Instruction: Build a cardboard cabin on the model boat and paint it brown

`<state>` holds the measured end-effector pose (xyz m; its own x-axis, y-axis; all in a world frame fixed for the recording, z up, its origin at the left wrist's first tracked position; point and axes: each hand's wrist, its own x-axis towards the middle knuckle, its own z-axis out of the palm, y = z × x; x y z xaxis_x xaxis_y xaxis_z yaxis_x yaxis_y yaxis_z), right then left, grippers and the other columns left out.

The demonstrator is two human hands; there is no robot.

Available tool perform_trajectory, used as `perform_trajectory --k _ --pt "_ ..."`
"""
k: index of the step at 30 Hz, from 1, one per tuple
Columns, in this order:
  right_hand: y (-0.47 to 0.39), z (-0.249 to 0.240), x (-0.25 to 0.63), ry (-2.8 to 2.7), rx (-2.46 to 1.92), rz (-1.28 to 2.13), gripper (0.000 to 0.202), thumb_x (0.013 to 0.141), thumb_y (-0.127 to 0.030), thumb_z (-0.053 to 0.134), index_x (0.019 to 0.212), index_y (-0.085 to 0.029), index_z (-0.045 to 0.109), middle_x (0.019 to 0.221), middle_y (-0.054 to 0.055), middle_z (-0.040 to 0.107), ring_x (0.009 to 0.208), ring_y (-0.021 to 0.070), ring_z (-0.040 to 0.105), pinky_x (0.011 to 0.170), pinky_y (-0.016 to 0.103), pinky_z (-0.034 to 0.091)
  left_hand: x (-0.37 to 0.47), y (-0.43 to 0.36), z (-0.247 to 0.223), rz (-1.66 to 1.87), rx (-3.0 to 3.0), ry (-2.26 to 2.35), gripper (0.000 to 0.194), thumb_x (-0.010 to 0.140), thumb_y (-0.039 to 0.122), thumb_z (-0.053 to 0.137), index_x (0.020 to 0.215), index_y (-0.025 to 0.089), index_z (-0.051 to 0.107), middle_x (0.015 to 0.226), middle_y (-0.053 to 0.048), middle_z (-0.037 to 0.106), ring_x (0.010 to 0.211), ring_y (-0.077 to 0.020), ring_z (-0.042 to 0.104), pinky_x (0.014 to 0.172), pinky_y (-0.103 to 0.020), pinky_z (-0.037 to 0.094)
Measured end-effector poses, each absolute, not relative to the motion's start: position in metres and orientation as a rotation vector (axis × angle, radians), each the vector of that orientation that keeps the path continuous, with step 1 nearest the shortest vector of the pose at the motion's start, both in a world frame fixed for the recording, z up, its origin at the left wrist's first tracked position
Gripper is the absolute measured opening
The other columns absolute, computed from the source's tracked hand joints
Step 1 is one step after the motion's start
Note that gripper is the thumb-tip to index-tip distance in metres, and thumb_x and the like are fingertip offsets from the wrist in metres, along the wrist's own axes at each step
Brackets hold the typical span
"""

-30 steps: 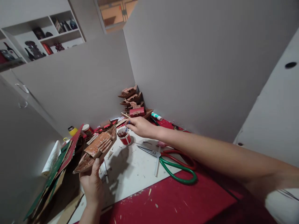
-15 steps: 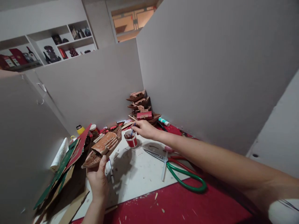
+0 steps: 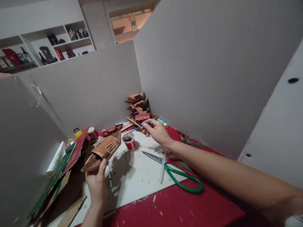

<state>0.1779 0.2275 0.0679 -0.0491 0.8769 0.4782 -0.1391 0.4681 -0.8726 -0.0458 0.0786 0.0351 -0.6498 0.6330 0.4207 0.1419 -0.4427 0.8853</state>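
A brown cardboard model boat (image 3: 104, 149) with a curved roof is held up, tilted, in my left hand (image 3: 96, 181), whose thumb presses on its near side. Between the fingers of my right hand (image 3: 157, 130) is a thin blue paintbrush (image 3: 144, 125), its tip pointing left over the paint cup (image 3: 129, 143). That small red and white cup has dark reddish-brown paint on its inner wall and stands on a white board (image 3: 134, 176). Scissors (image 3: 182, 173) with one red and one green handle lie below my right forearm.
Several finished-looking model boats (image 3: 137, 105) are stacked in the far corner against grey partitions. Cardboard sheets (image 3: 59, 170), a white roll (image 3: 55, 159) and a yellow bottle (image 3: 77, 132) sit at left. A translucent stick (image 3: 163, 168) lies across the scissors. Scraps dot the red tabletop (image 3: 170, 205).
My right hand has lifted the paintbrush up out of the cup and moved to the right. The boat stays in my left hand. The whole view has shifted slightly.
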Motion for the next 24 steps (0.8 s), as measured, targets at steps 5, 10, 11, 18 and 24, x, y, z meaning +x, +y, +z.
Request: perform_trajectory --k 5,10,11,18,24 --pt "0.202 0.073 0.201 -1.15 -0.643 1.08 0.036 0.07 -0.049 0.07 0.083 -0.018 0.058 0.073 0.004 0.07 0.058 0.012 0.064 0.045 0.02 0.05 -0.04 0.076 0.032 2.107 1.126 1.481 0.06 0.071 0.036 0.076 0.125 0.019 0.055 0.116 -0.011 0.065 0.11 -0.0282 0.061 0.096 -0.046 0.047" --pt "0.158 0.078 0.213 -0.953 -0.465 1.361 0.029 0.066 -0.037 0.081 0.08 -0.017 0.063 0.07 0.002 0.071 0.055 0.0102 0.063 0.043 0.017 0.048 -0.035 0.072 0.025 2.048 1.213 1.527 0.065 0.07 0.037 0.076 0.129 0.021 0.053 0.118 -0.01 0.065 0.109 -0.0282 0.062 0.095 -0.045 0.048" --pt "0.151 0.078 0.214 -0.952 -0.44 1.38 0.028 0.068 -0.036 0.08 0.079 -0.017 0.064 0.069 0.002 0.071 0.055 0.0104 0.064 0.043 0.017 0.049 -0.035 0.071 0.024 2.028 1.247 1.539 0.066 0.07 0.036 0.076 0.13 0.022 0.052 0.12 -0.01 0.065 0.108 -0.0275 0.062 0.095 -0.045 0.047" --pt "0.136 0.073 0.218 -1.061 -0.342 1.4 0.023 0.077 -0.037 0.075 0.081 -0.018 0.065 0.066 0.001 0.071 0.054 0.0116 0.065 0.043 0.018 0.051 -0.033 0.066 0.023 2.007 1.373 1.587 0.061 0.071 0.033 0.076 0.127 0.023 0.055 0.112 -0.007 0.068 0.102 -0.0236 0.065 0.095 -0.038 0.047" --pt "0.131 0.072 0.22 -1.144 -0.366 1.337 0.021 0.08 -0.038 0.071 0.082 -0.019 0.064 0.069 0.002 0.071 0.056 0.0123 0.067 0.047 0.02 0.054 -0.026 0.062 0.027 1.999 1.303 1.631 0.066 0.068 0.037 0.077 0.128 0.02 0.055 0.114 -0.009 0.066 0.1 -0.0263 0.065 0.096 -0.043 0.046"
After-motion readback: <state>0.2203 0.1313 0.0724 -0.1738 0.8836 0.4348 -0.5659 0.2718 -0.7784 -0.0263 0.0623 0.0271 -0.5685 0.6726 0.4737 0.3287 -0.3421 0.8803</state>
